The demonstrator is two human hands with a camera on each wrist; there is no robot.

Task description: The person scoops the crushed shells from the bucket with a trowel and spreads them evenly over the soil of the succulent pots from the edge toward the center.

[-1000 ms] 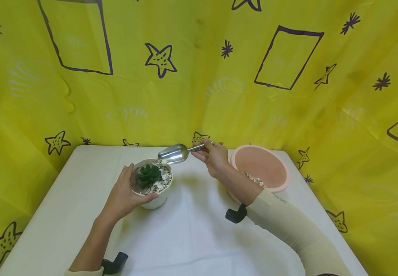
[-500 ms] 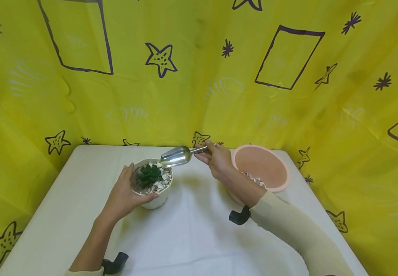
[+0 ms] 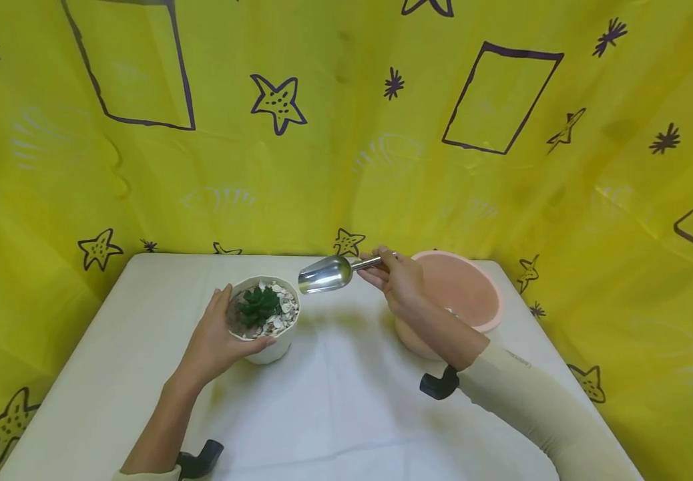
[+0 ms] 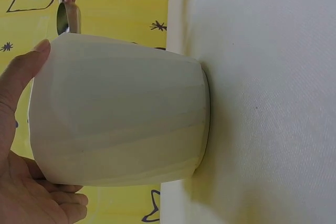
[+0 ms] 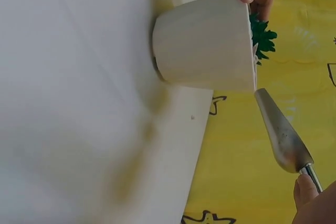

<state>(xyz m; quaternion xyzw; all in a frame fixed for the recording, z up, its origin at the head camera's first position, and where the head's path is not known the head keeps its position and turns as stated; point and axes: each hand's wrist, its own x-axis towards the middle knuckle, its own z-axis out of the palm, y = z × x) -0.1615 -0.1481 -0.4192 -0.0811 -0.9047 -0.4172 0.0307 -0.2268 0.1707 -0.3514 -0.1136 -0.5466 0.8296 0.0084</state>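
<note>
A white faceted flowerpot (image 3: 268, 351) stands on the table, holding a green succulent (image 3: 258, 306) with white pebbles (image 3: 286, 308) along its right side. My left hand (image 3: 217, 334) grips the pot by its rim, thumb at the front and fingers round the far left side. In the left wrist view the pot's wall (image 4: 121, 114) fills the middle, between thumb and fingers. My right hand (image 3: 399, 277) holds a metal scoop (image 3: 326, 274) by its thin handle. The scoop's mouth points left, just right of the pot's rim, and its bowl looks bare.
A pink tub (image 3: 457, 284) stands at the back right, partly behind my right forearm; a few pebbles show inside. A white cloth covers the table (image 3: 334, 414). A yellow patterned curtain (image 3: 322, 187) hangs behind it.
My right hand has drawn the scoop to the right, off the pot's rim. White pebbles at the scoop's mouth have dropped into the pot. The left hand has stayed in place.
</note>
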